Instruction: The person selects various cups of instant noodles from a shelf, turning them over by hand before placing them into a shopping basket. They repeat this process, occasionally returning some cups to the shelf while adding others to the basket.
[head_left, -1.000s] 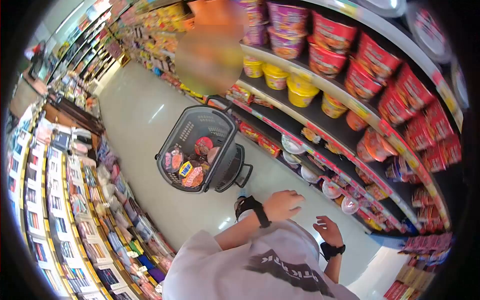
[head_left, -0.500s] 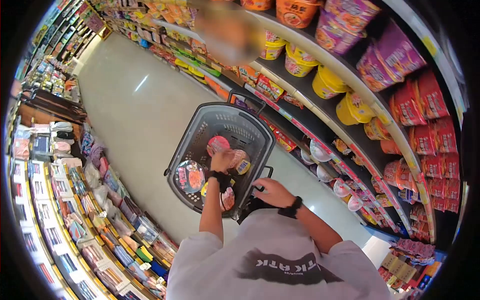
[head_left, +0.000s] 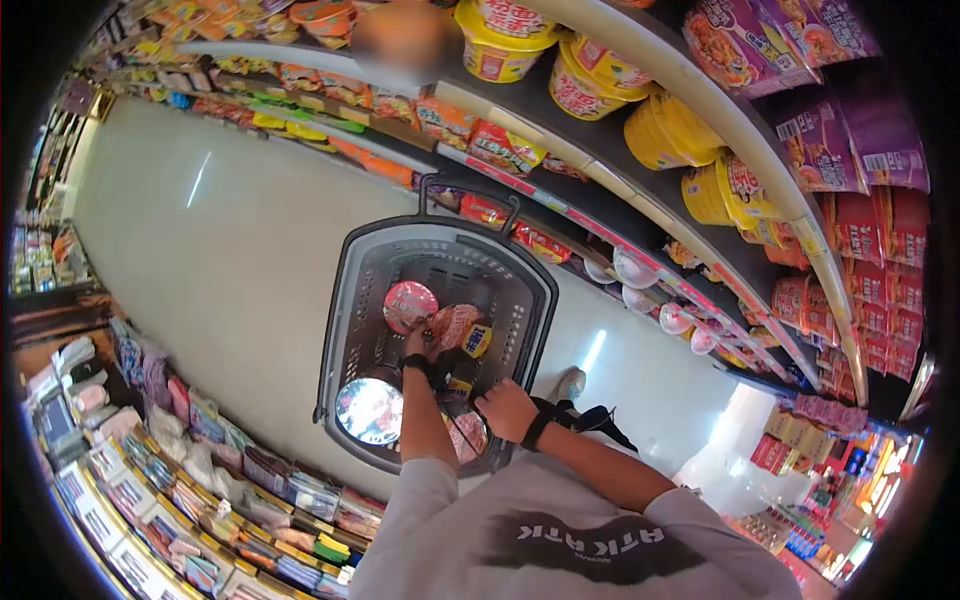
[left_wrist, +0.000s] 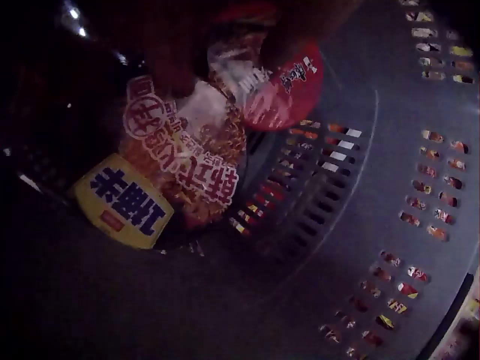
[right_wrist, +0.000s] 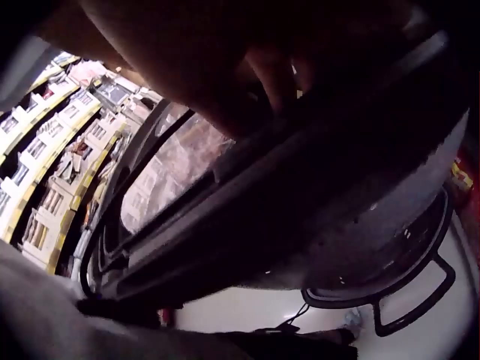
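The gray basket [head_left: 368, 275] carries several round food packs [head_left: 456, 328] (one topped in red).

Fisheye bends the bright head view inside black edges; light streaks the floor [head_left: 255, 225] at ten o'clock, glare bleaches a bowl lid [head_left: 368, 410] near half past seven, and blur smears eleven-thirty. Both wrist views are dim, the right's centre shadowed against bright shelves [right_wrist: 56, 161] at nine.

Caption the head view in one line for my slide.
Left hand down among food packages in a grey shopping basket, right hand at its rim, beside stocked store shelves.
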